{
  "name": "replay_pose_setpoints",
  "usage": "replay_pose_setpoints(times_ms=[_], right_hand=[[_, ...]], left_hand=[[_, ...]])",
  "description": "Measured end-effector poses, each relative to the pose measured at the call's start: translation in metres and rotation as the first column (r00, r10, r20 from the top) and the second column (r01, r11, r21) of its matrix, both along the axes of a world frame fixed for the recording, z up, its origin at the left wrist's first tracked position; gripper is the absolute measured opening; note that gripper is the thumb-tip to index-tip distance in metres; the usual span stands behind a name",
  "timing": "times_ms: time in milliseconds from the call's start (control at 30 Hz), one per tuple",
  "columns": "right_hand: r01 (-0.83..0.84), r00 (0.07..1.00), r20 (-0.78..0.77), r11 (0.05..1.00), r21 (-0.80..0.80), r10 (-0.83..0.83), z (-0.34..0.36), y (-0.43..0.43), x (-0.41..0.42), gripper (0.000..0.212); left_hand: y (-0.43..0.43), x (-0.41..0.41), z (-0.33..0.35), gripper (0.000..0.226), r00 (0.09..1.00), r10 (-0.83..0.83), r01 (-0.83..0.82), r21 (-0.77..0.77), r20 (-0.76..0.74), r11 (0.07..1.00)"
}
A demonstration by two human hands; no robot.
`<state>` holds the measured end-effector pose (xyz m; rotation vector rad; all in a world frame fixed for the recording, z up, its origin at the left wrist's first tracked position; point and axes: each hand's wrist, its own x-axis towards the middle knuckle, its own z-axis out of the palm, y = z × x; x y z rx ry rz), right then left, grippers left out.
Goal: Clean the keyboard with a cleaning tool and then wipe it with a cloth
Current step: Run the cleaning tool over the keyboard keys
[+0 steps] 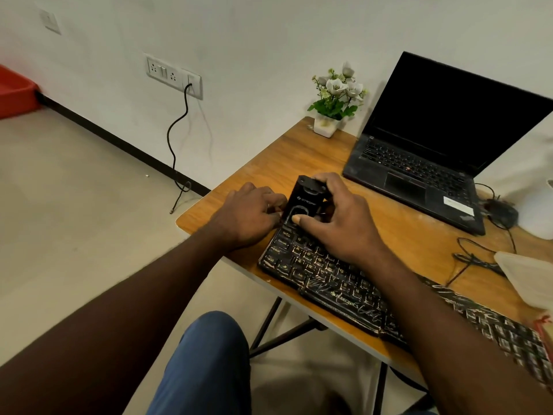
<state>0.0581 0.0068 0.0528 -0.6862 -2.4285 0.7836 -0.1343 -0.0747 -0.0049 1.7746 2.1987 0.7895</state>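
Your right hand (338,223) grasps the black cleaning tool (305,199), thumb pressed on its face and fingers wrapped over its far side. Your left hand (248,217) has its fingers curled against the tool's nine o'clock edge, holding it there. The tool stands on the left end of the keyboard (329,280), which lies along the near edge of the wooden table (269,163). From the tool, the open laptop (419,175) sits at two o'clock, the potted plant (332,100) at twelve.

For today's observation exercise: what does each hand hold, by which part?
The cleaning tool: the right hand grips its right side, thumb on its face. The left hand is at its left edge; grip unclear.
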Motion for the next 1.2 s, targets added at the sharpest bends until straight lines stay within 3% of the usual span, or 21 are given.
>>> replay_pose_setpoints(times_ms=[233, 400, 500, 600, 700, 833, 1067, 1200], right_hand=[[0.033, 0.978, 0.204, 0.999, 0.007, -0.034, 0.023, 0.028, 0.054, 0.064], [0.045, 0.997, 0.069, 0.997, -0.063, -0.040, 0.010, 0.006, 0.025, 0.061], [0.011, 1.000, -0.023, 1.000, 0.000, -0.011, -0.001, -0.007, 0.000, 0.060], [0.010, 1.000, 0.026, 0.998, 0.059, -0.012, 0.003, -0.001, 0.013, 0.060], [0.065, 0.994, 0.082, 0.996, 0.066, -0.070, 0.007, 0.006, 0.048, 0.058], [0.119, 0.991, 0.045, 0.988, 0.101, -0.124, 0.002, 0.001, 0.060, 0.059], [0.001, 1.000, -0.015, 0.954, 0.299, 0.004, -0.013, -0.028, 0.005, 0.057], [-0.004, 0.999, 0.046, 0.939, 0.343, -0.012, -0.012, -0.030, 0.019, 0.058]], left_hand=[[0.000, -0.001, 0.001, 0.020, 0.999, -0.003, 0.003, 0.008, 0.035, 1.000], [-0.001, 0.000, 0.002, 0.016, 0.998, -0.003, 0.002, 0.016, 0.056, 1.000], [-0.002, 0.002, 0.003, 0.020, 1.000, 0.011, -0.011, 0.007, 0.026, 1.000], [-0.002, 0.002, 0.003, 0.011, 0.998, 0.015, -0.016, 0.027, 0.059, 0.999], [-0.002, 0.001, 0.002, 0.017, 0.997, 0.013, -0.016, 0.039, 0.076, 0.999], [-0.001, 0.000, 0.003, 0.019, 0.997, 0.008, -0.011, 0.037, 0.076, 0.999], [-0.005, 0.003, 0.006, 0.012, 0.997, 0.000, -0.002, 0.022, 0.081, 1.000], [-0.003, -0.002, 0.005, 0.014, 0.994, 0.013, -0.016, 0.021, 0.106, 1.000]])
